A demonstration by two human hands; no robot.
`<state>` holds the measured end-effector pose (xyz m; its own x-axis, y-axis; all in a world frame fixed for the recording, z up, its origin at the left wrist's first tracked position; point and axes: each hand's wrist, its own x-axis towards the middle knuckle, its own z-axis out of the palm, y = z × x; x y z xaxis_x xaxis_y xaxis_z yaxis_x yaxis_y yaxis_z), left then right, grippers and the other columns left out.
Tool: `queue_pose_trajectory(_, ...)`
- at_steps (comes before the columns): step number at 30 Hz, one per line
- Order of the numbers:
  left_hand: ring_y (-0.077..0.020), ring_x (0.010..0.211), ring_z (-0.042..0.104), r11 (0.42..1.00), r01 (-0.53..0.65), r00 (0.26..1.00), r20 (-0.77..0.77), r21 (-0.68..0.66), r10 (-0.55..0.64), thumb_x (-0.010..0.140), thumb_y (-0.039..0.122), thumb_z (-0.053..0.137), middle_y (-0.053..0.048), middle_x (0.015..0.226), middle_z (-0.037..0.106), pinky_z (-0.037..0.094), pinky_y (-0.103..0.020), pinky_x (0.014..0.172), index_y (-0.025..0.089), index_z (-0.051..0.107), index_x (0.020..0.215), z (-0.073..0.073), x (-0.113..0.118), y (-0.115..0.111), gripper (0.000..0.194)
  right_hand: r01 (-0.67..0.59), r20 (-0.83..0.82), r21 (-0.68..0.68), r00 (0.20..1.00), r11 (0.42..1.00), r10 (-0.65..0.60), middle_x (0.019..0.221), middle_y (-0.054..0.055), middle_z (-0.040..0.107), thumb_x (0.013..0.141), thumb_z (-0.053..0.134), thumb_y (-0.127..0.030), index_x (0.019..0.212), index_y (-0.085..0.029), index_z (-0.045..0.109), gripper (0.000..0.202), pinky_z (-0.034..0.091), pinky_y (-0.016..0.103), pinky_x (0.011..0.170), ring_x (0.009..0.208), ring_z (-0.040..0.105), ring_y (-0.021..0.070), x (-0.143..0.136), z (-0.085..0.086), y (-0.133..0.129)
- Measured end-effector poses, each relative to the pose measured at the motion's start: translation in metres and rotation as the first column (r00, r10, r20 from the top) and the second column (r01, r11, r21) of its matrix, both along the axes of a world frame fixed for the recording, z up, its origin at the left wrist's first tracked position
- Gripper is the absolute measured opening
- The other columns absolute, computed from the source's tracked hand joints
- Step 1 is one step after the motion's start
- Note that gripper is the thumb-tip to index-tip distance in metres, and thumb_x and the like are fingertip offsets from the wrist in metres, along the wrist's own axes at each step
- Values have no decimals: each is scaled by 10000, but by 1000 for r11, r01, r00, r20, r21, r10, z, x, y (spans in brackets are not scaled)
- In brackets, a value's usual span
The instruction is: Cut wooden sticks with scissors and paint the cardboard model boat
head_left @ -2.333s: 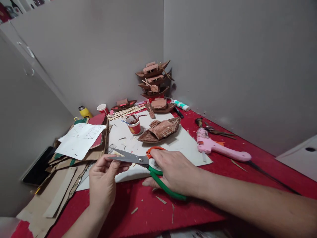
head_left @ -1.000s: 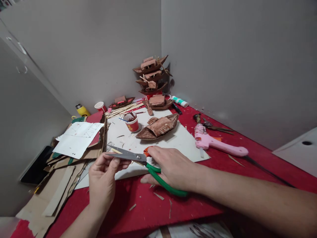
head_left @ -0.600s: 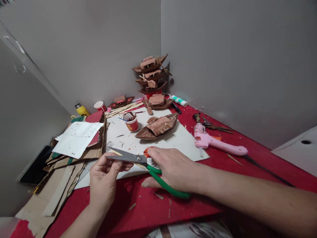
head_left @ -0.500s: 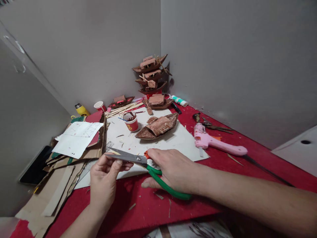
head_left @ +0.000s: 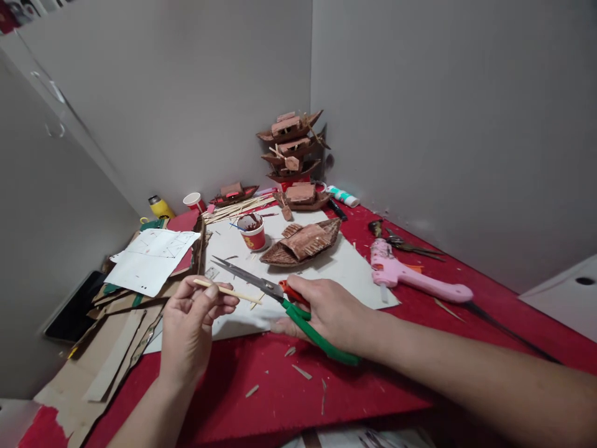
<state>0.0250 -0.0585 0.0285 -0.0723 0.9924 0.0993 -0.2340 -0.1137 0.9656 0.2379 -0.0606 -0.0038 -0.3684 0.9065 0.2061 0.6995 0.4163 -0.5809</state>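
Observation:
Between the thumb and fingers of my left hand [head_left: 191, 323] is a thin pale wooden stick [head_left: 240, 295], pointing right and slightly down. My right hand [head_left: 333, 314] grips scissors [head_left: 308, 330] with green and orange handles. Their blades point left, slightly parted, just above and beyond the stick. Past the blades, a brown model boat [head_left: 305, 241] with a ribbed canopy rests on a white sheet [head_left: 359, 274]. A red paper cup [head_left: 254, 239], stained brown inside and holding a blue-handled brush, stands left of the boat.
A pink glue gun [head_left: 410, 277] with a black cord lies right, near pliers [head_left: 415, 247]. Stacked model boats [head_left: 291, 146] fill the back corner. Loose sticks [head_left: 237, 208] lie at the back. Cardboard [head_left: 116, 354] and a marked paper [head_left: 149, 258] cover the left, beside a dark phone [head_left: 74, 305].
The scissors have come away from the stick, and their blades are now beyond it. My left hand has shifted slightly left and down, with the stick now in plain view. The camera view has shifted a little.

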Motion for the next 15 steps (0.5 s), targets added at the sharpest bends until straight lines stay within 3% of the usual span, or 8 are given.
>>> queue_pose_trajectory(4, -116, 600, 666, 1000, -27, 999, 33, 0, 27, 708, 233, 759, -11, 730, 710, 543, -205, 599, 161, 623, 885, 4, -6, 4, 235, -11, -22, 35, 1000, 999, 11, 627, -28, 514, 783, 572, -653, 774, -213, 467, 453, 278, 231, 516, 529, 411, 126, 2, 0, 1)
queue_pose_trajectory(7, -120, 582, 660, 1000, -14, 1000, 12, -13, 14, 723, 264, 755, -2, 657, 685, 537, -199, 577, 155, 607, 826, 2, -9, 6, 210, -38, -31, 28, 999, 999, 39, 627, -38, 510, 769, 605, -634, 771, -212, 473, 443, 288, 227, 511, 533, 401, 119, 0, -1, 0)
queue_pose_trajectory(15, -139, 562, 663, 986, 155, 984, -75, -57, -159, 830, 370, 640, -47, 703, 709, 526, -223, 526, 154, 586, 776, -8, -8, 9, 229, -26, -172, 42, 985, 999, 33, 622, -63, 453, 777, 623, -584, 733, -212, 441, 417, 297, 221, 511, 546, 346, 102, 0, -2, -1)
